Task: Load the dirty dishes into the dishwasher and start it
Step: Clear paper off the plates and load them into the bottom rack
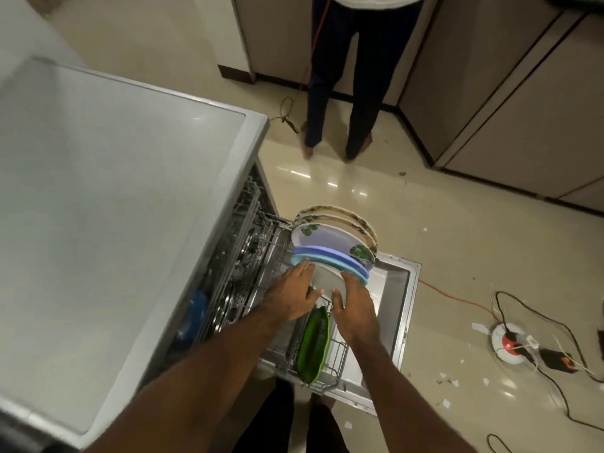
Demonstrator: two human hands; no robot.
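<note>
Much of the open stainless-steel dishwasher (251, 223) lay hidden under the grey glossy countertop (108, 197), so only dim metal shapes and something blue showed in its upper rack. The pulled-out wire lower rack (336, 358) was partly covered by both forearms. No brand, label or writing could be read anywhere. A second person standing at the far cabinets was cut off above the legs.

Both arms reached forward and down over the rack. The left hand (294, 295) lay with fingers spread on the left edge of a plain white plate (327, 277), and the right hand (354, 308) pressed its thumb and fingers against the plate's right edge, so the two hands together gripped this plate on edge at the near end of the row. Just behind it stood two blue plates (330, 256), then a white plate with green leaf prints (327, 235) and two floral-rimmed plates (340, 215). A green leaf-shaped dish (315, 344) stood on edge nearer in the same rack, below the hands.
</note>
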